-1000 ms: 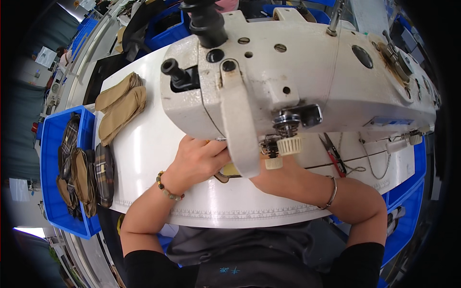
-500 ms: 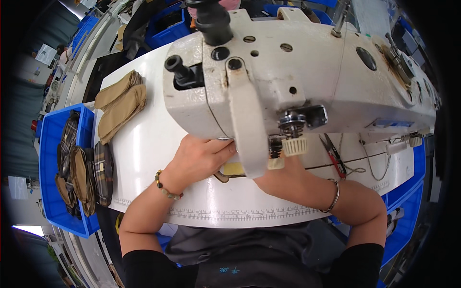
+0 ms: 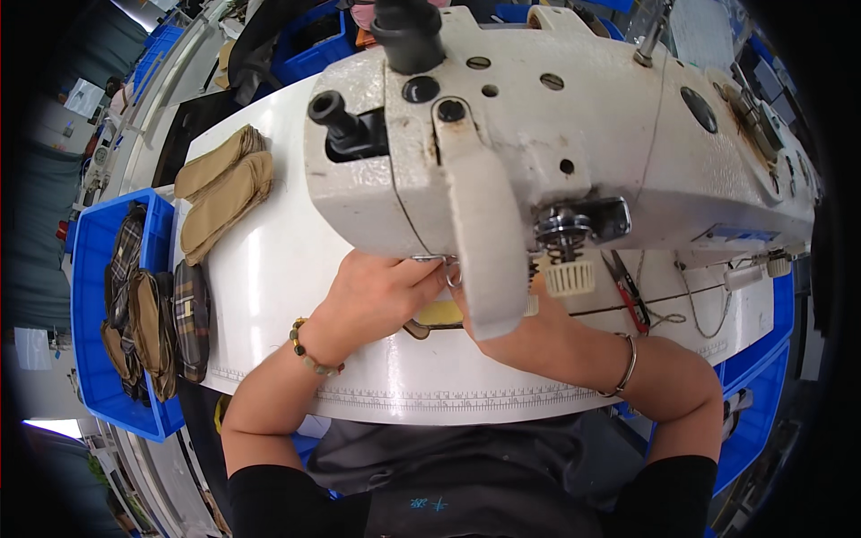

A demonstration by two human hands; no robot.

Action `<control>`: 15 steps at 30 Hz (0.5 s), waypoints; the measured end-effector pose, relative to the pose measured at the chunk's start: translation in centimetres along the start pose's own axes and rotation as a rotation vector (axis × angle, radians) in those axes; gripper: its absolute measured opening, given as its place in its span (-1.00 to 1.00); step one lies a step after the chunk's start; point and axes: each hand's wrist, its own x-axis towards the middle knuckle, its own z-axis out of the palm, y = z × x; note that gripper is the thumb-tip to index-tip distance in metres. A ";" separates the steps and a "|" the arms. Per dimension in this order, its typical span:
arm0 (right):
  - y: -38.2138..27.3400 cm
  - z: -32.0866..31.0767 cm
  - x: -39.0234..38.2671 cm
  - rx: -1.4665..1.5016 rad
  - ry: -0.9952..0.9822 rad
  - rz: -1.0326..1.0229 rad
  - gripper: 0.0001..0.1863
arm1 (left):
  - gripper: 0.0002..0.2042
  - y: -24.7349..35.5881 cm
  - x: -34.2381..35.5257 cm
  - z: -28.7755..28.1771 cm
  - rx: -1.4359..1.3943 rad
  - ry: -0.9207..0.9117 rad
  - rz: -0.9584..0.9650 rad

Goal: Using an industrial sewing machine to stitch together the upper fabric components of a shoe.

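Note:
A white industrial sewing machine (image 3: 493, 143) spans the upper middle of the view over a white worktable (image 3: 269, 296) with a ruler edge. My left hand (image 3: 381, 296) is at the machine's needle end, fingers bent and pressed together, their tips and anything held hidden beneath it. My right hand (image 3: 520, 327) reaches under the head from the right, its fingers hidden behind the white lever. A pale yellow plate (image 3: 438, 313) with a dark-edged piece (image 3: 415, 329) lies between my hands. Red-and-black scissors (image 3: 637, 305) lie beside a loose cord (image 3: 708, 323) to the right.
Stacked tan fabric pieces (image 3: 220, 202) lie at the table's left. A blue bin (image 3: 90, 323) holds tan and plaid pieces (image 3: 152, 332), beside a plaid bundle (image 3: 193, 318). More blue bins (image 3: 744, 439) stand at the right and behind the machine (image 3: 309, 54).
The machine appears slightly farther right in the view. My left hand has edged right with its fingers still under the head. My right hand stays under it.

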 end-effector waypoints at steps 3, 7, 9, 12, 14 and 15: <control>0.2 -1.1 -0.1 0.005 -0.053 -0.066 -0.68 | -0.79 -0.3 -0.1 0.1 0.018 0.005 0.000; 0.0 -1.2 0.1 0.037 0.020 -0.043 -0.66 | -0.74 -0.7 -1.3 0.5 0.064 -0.119 0.009; 0.1 -1.1 0.1 0.034 0.006 -0.062 -0.66 | -0.74 -0.5 -1.2 0.6 0.047 -0.142 -0.006; -0.1 -1.6 0.2 0.052 0.043 -0.041 -0.67 | -0.75 0.2 -0.5 0.0 -0.052 -0.113 -0.073; 0.3 -1.1 0.1 0.036 0.001 -0.073 -0.67 | -0.75 0.5 -0.1 -0.6 -0.046 -0.257 -0.146; 0.4 -0.9 0.0 0.020 -0.042 -0.104 -0.68 | -0.75 0.6 0.0 -0.6 -0.046 -0.255 -0.145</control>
